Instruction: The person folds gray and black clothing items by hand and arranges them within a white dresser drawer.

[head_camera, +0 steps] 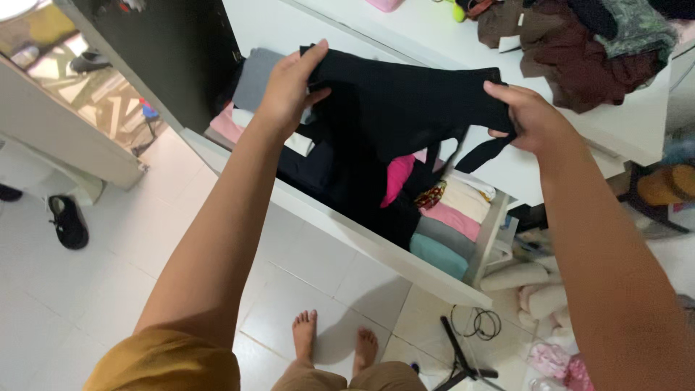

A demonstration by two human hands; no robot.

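Two hands, left hand (pixel 289 90) and right hand (pixel 525 119), each pinched closed on an upper edge of one black garment (pixel 405 101), stretched above the open white drawer (pixel 376 242) of folded clothes; item likely light, soft, limp, best held at edges.

Bare forearms, a mustard-yellow short sleeve (pixel 170 362) on the left arm, tan shorts (pixel 355 378), and bare feet (pixel 305 334).

No pkgs, labels, signs or screens in view.
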